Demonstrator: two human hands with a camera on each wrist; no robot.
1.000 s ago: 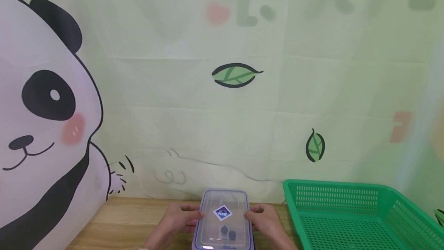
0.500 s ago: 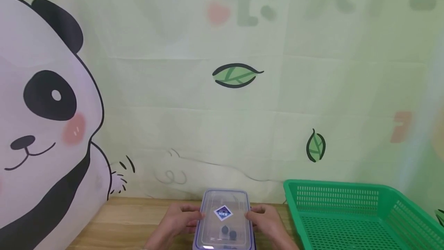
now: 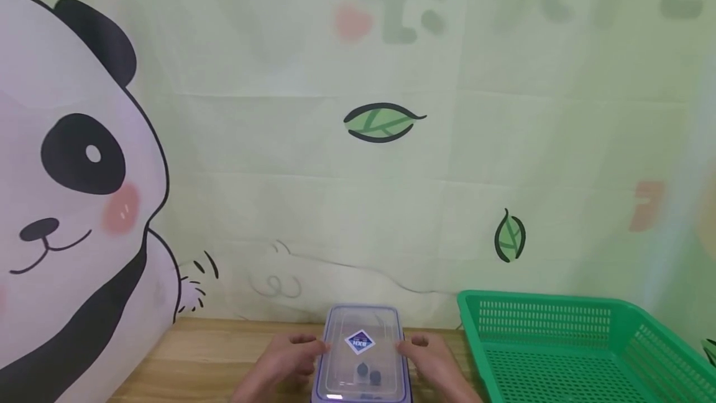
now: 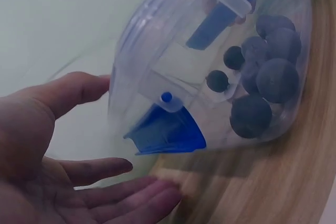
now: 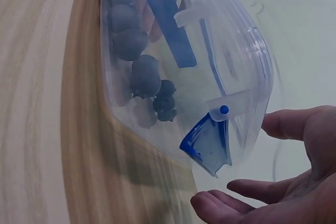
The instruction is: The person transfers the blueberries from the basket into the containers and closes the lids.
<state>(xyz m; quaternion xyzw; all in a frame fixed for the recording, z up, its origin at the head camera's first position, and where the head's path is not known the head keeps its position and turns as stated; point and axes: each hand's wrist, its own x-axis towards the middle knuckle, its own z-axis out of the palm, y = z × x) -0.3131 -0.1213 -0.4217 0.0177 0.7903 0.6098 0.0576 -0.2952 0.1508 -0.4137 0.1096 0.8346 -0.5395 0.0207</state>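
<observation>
A clear plastic food container (image 3: 360, 353) with a lid, a purple-blue rim and a diamond sticker stands on the table, between my hands. Dark round berries, like blueberries, lie inside it (image 5: 126, 43). My left hand (image 3: 288, 356) has its thumb on the lid's left edge. Its other fingers (image 4: 100, 166) extend loosely below a blue side latch (image 4: 168, 132), which is swung outward. On the opposite side, the thumb of my right hand (image 3: 431, 359) touches the lid's edge. Its fingers (image 5: 257, 190) spread beneath another swung-out latch (image 5: 210, 142).
A green plastic basket (image 3: 559, 296) with slotted walls stands on the right, close to my right hand. The wooden table (image 3: 207, 353) ends at a pale green backdrop (image 3: 279, 204) printed with a panda and leaves.
The index fingers of both hands have drawn back from the container's sides, while the thumbs stay at the lid's edges. The container stays in place.
</observation>
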